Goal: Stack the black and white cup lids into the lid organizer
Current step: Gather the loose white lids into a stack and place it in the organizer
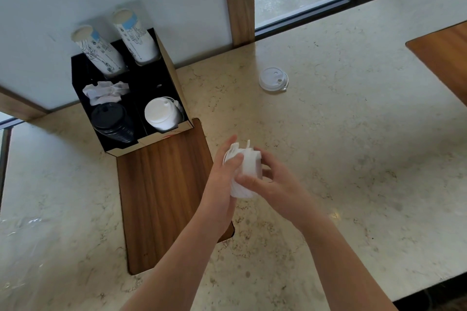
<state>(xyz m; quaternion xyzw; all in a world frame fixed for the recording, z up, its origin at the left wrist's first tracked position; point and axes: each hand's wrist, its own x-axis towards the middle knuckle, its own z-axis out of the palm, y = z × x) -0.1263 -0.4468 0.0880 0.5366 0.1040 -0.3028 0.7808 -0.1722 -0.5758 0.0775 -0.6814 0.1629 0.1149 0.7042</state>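
1. Our left hand (222,177) and right hand (273,184) hold a small stack of white lids (243,171) between them, fingers curled round it
2. The lid organizer (177,78) stands up and left of this grip, black lids (111,121) beside white ones (161,113) in its front compartments
3. One loose white lid (273,79) lies on the counter (353,146), well beyond our grip to the right

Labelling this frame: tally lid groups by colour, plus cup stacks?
White lid groups: 3, stack in the organizer, stack held in both hands, single lid on the counter
Black lid stacks: 1
Paper cup stacks: 2
Total: 6
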